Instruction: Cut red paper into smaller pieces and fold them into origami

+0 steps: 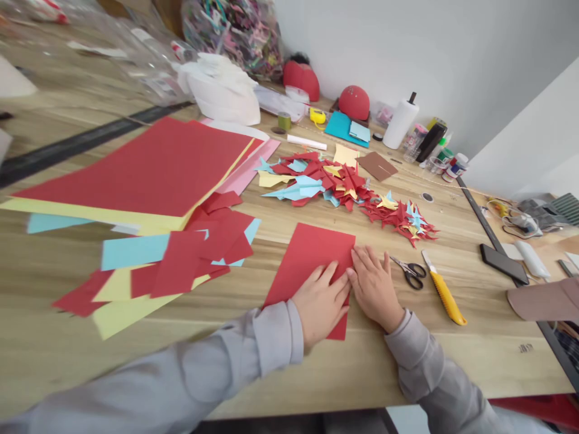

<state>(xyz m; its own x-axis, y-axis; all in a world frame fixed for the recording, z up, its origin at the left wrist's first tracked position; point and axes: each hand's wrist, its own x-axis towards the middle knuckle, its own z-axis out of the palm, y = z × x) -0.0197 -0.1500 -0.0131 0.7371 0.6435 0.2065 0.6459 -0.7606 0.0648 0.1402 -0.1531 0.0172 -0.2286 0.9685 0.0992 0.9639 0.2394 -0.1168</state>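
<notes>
A sheet of red paper [312, 250] lies flat on the wooden table in front of me, its right edge straight like a fold. My left hand [320, 304] rests on its lower right part, fingers spread and pressing down. Along the right edge lies my right hand [374, 286], its fingers stretched out and fingertips touching the paper's border. Just right of that hand are scissors with black handles [412, 274] and a yellow utility knife [446, 295]. Beyond the sheet sits a heap of small folded red, blue and yellow paper pieces [348, 187].
At left, large red sheets [136, 163] lie stacked over yellow and pink ones, with cut paper scraps [181, 259] in front. Bottles [400, 123], a yellow tape measure [318, 116] and red domes [354, 102] line the wall. A phone [503, 263] lies at right.
</notes>
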